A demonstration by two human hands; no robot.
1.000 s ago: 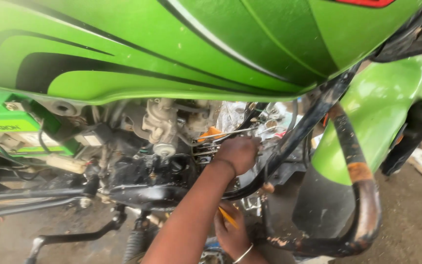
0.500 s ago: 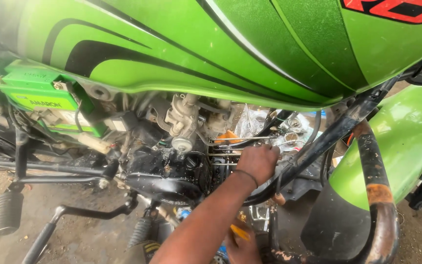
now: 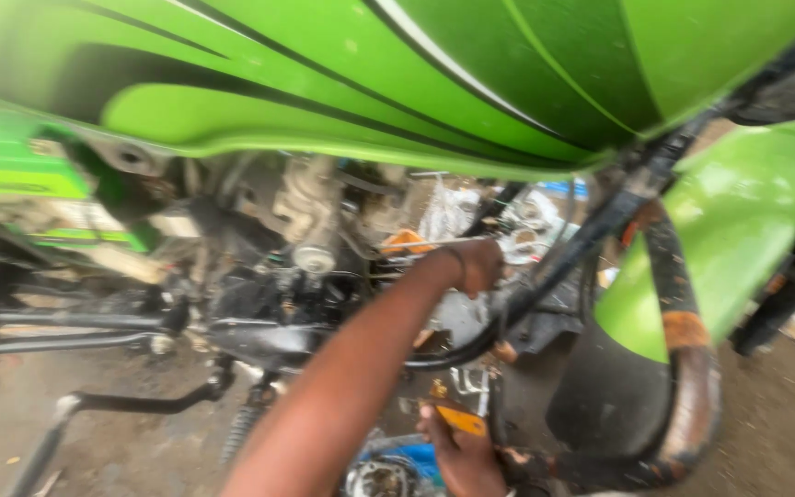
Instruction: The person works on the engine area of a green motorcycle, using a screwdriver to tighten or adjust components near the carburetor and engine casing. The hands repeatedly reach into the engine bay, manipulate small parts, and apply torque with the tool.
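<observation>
motorcycle [image 3: 342, 83] frame has swung left in our view; we are keeping our left hand [image 3: 476, 267] curled inside the engine [image 3: 305, 267] bay, grip unclear, while our right hand [image 3: 462, 451] is pinching an orange tool [image 3: 460, 421] below.

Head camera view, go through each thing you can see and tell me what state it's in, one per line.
Green fuel tank: mounted on the bike, over the engine.
Engine: exposed, dirty, blurred.
Green fender: in place, on the right.
Exhaust pipe: curved, rusty in patches.
Left hand: reaching into the engine area; grip unclear.
Right hand: low down, closed on an orange tool.
Footrest bar: sticking out.
</observation>
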